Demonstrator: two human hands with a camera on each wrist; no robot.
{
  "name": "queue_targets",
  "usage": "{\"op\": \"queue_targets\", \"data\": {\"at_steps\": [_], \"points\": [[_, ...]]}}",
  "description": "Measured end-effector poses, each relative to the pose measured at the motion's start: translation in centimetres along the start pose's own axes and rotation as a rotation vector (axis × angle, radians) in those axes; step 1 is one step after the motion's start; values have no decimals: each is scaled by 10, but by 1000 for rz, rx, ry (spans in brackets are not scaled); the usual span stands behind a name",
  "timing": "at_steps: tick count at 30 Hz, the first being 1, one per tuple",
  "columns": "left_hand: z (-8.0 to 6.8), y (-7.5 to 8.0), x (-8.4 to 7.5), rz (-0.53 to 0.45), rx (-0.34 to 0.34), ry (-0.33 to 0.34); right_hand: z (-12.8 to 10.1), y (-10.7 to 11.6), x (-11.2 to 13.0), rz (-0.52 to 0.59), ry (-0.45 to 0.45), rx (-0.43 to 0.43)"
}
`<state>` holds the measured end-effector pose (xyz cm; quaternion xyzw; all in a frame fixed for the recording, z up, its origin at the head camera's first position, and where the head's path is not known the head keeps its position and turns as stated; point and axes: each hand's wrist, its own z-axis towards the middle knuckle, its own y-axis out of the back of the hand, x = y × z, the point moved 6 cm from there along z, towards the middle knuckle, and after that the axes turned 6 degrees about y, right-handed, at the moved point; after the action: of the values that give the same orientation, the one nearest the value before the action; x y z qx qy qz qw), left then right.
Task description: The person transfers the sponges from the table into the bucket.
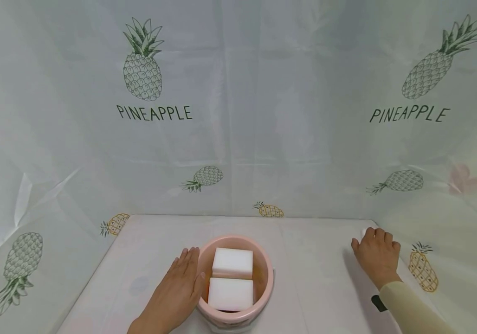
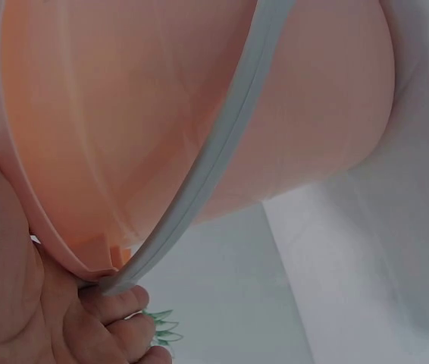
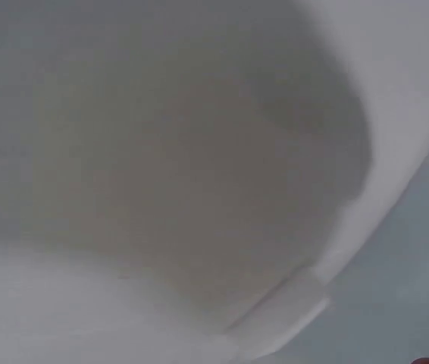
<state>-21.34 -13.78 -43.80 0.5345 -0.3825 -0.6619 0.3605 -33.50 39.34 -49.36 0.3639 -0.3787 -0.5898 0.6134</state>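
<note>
A pink bucket [image 1: 268, 283] with a grey handle [image 2: 214, 148] stands at the table's front middle. Inside it two white sponge-like blocks lie one behind the other, a far block [image 1: 233, 260] and a near block [image 1: 230, 294]. My left hand [image 1: 176, 285] rests along the bucket's left rim, fingers straight. In the left wrist view its fingers are right at the rim and handle end. By the table's far right corner, my right hand [image 1: 378, 253] reaches over another white block [image 3: 279, 318], fingers bent downward. The right wrist view shows two fingertips apart from that block.
A pale table [image 1: 313, 260] carries the bucket. Behind it and at both sides hangs a light sheet [image 1: 263, 116] printed with pineapples. A dark band [image 1: 378, 303] shows at my right wrist, below the sleeve [image 1: 409, 308].
</note>
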Motion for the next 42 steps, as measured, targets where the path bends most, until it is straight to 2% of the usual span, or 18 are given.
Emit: {"op": "queue_targets", "data": {"at_steps": [3, 6, 11, 17, 25, 32, 38, 42], "points": [[1, 0, 0, -2, 9, 4, -3, -5, -17, -10, -67, -3], [1, 0, 1, -2, 11, 6, -5, -9, -28, -31, -95, -18], [0, -1, 0, 4, 9, 5, -6, -14, -37, -59, -83, -53], [-2, 0, -1, 37, -35, -20, -7, -22, -45, -54, -80, -32], [-2, -4, 2, 32, -23, -5, -5, -36, -52, -29, -127, 123], [-2, -2, 1, 40, -40, -12, -3, -39, -54, -47, -150, 171], [-2, -1, 2, 52, -41, -22, -5, -44, -58, -6, -215, 290], [-3, -1, 1, 56, -53, -31, -5, -46, -56, 11, -246, 325]]}}
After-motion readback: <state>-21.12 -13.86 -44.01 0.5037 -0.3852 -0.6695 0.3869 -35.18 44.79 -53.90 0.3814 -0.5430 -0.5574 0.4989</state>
